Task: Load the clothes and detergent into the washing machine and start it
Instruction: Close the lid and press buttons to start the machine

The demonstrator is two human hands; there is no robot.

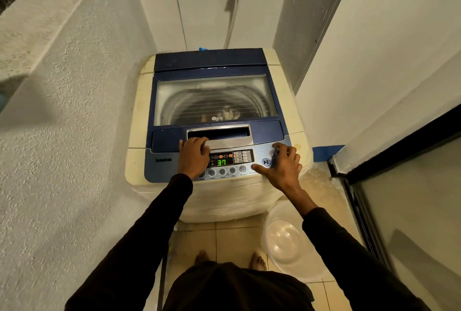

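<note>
I see the washing machine (pixel 217 136) between the walls with its glass lid (pixel 214 98) down over dim clothes (pixel 225 112), the display (pixel 221 162) lit, my left hand (pixel 194 156) resting flat, my right hand (pixel 283 164) spreading its fingers (pixel 257 167) by the start button (pixel 266 162), so I judge only starting remains.

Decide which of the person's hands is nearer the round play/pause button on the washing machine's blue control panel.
Right. The right hand spreads over the round play/pause button, thumb just below it. The left hand rests across the panel by the silver lid handle, left of the green display.
</note>
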